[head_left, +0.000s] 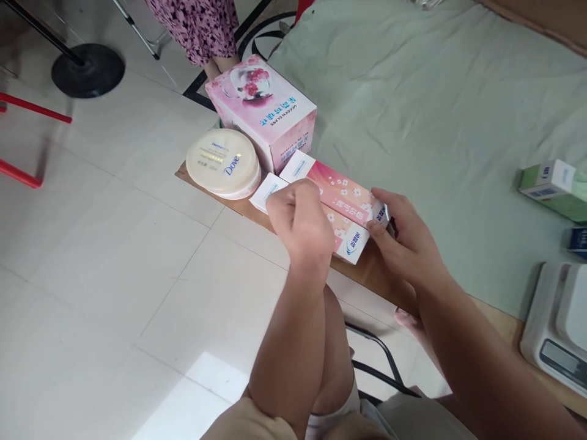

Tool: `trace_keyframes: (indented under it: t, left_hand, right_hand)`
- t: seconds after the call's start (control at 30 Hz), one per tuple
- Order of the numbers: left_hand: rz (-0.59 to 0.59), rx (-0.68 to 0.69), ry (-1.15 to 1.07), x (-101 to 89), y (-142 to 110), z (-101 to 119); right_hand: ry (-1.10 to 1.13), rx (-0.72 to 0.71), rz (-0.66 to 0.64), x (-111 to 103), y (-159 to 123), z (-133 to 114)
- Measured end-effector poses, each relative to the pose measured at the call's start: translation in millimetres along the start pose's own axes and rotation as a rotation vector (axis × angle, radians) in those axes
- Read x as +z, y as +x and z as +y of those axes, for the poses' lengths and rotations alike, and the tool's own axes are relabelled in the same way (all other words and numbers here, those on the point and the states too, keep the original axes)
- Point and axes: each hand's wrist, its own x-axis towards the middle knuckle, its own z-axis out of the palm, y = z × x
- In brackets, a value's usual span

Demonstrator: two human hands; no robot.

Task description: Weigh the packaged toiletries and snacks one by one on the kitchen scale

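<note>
Two slim pink-and-orange cartons with white ends and flower prints lie side by side along the table edge: the far carton (342, 190) and the near carton (355, 241). My left hand (302, 223) is closed over the near carton and covers its middle; its fingertips are hidden. With thumb and fingers, my right hand (406, 238) grips the right end of the far carton. Beyond the cartons' left ends sits a large pink box (270, 110) with a glass cup picture. Beside that box, a round cream Dove tub (222, 162) stands at the table edge.
A pale green cloth (426, 122) covers the table, with brown board (367, 275) along its edge. To the right are a green-and-white box (557, 186), a dark blue box (578, 241) and a white scale-like device (557, 330). A person in patterned trousers (197, 27) stands beyond the table corner.
</note>
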Motion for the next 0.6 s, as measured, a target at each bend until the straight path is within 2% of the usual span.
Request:
trace_keyframes:
  t: [0.07, 0.27, 0.5, 0.6]
  left_hand:
    - [-0.056, -0.035, 0.045, 0.6, -2.1, 0.1]
    - [-0.144, -0.021, 0.119, 0.2, -3.8, -1.7]
    - [-0.155, -0.051, 0.263, 0.4, -3.5, -2.8]
    - [-0.161, 0.009, 0.242, 0.5, -5.5, -1.7]
  right_hand:
    - [-0.002, 0.007, -0.01, -1.2, -1.5, -0.1]
    - [0.027, 0.008, -0.006, -0.3, -4.7, -0.3]
    - [0.03, -0.02, -0.004, 1.9, -2.0, 1.7]
    - [0.036, -0.034, -0.004, 2.0, -3.1, -1.2]
